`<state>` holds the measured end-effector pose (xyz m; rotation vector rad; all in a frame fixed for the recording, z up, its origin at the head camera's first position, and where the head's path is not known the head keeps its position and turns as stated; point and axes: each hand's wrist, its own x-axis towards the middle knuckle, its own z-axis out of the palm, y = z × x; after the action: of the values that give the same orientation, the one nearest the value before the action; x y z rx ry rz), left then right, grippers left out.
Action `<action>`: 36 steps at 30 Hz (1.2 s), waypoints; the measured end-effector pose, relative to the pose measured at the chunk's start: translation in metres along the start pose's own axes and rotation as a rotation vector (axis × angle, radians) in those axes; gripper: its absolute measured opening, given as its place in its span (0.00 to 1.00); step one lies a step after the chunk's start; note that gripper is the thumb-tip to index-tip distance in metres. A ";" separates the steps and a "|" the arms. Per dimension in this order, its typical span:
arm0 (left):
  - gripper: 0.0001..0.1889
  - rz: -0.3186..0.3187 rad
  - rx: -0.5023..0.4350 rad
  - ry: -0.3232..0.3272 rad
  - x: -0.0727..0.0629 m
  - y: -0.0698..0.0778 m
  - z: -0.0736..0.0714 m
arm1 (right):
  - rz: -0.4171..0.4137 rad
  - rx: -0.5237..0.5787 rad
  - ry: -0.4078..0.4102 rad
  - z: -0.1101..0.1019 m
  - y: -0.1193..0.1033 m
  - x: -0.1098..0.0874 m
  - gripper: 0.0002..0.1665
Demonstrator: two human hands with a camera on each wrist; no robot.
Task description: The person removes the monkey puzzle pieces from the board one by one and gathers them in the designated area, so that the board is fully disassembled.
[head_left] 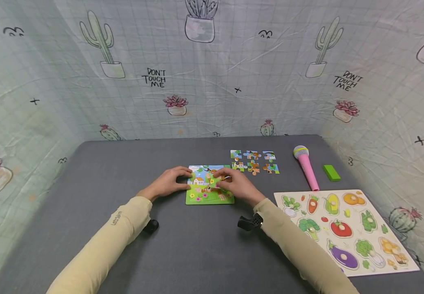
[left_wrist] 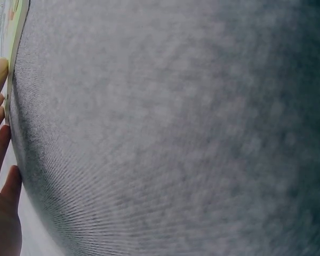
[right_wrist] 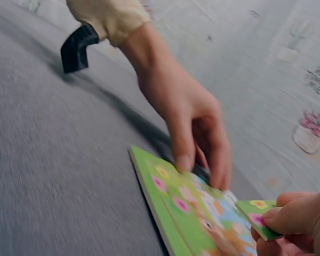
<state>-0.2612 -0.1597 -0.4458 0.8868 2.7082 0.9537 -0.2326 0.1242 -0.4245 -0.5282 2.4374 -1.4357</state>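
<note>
A small jigsaw board (head_left: 204,200) with a green border and a picture of a house and flowers lies on the dark table. At its left edge, the thumb and fingertips of my left hand (head_left: 166,182) touch the board. My right hand (head_left: 241,185) is over the board's right part. Between its thumb and fingers it pinches a green puzzle piece (right_wrist: 247,209) with a yellow and a pink flower, held just above the board in the right wrist view. Only part of the left hand (left_wrist: 2,208) shows in the left wrist view.
Several loose puzzle pieces (head_left: 253,155) lie in two rows behind the board. Farther right are a pink toy microphone (head_left: 309,171), a green block (head_left: 331,173) and a large vegetable puzzle board (head_left: 322,220). A patterned cloth (head_left: 212,81) hangs around the table.
</note>
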 end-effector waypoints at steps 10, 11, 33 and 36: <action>0.22 -0.013 0.006 -0.004 0.000 0.005 -0.001 | 0.087 -0.060 0.080 -0.049 0.019 -0.020 0.17; 0.22 -0.013 0.007 -0.004 0.000 0.005 -0.001 | 0.095 -0.068 0.077 -0.054 0.021 -0.022 0.18; 0.22 -0.011 0.017 -0.008 0.000 0.003 -0.001 | 0.082 -0.158 0.101 -0.057 0.044 -0.019 0.15; 0.22 -0.014 0.018 -0.008 0.000 0.003 -0.001 | 0.089 -0.177 0.118 -0.056 0.043 -0.019 0.14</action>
<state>-0.2598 -0.1589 -0.4429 0.8719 2.7171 0.9219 -0.2456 0.1956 -0.4345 -0.3752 2.6617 -1.2564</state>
